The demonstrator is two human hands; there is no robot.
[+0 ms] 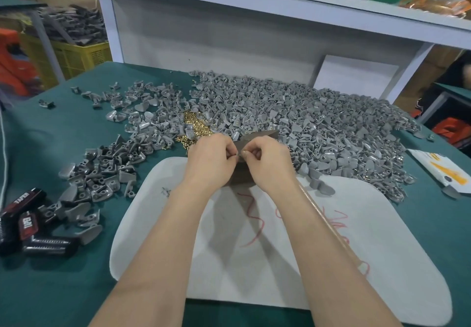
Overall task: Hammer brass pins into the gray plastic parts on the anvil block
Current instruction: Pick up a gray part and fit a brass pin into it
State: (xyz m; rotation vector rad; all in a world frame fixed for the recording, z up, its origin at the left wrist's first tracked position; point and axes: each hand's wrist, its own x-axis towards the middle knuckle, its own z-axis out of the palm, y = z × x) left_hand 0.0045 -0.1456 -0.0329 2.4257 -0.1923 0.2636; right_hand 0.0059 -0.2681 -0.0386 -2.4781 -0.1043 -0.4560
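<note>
While their curled fingertips meet over the dark brown anvil block (238,176), the left hand (210,159) and right hand (267,162) both pinch a small piece (241,153), too hidden to name. Matte gray plastic parts (305,122), wedge-shaped with round bosses, heap behind on the green bench (51,288). Shiny brass pins (196,125) lie jumbled, pointing every way, just beyond the left hand.

Left hand (211,159), right hand (268,161), fingertips (245,154) pinched
</note>
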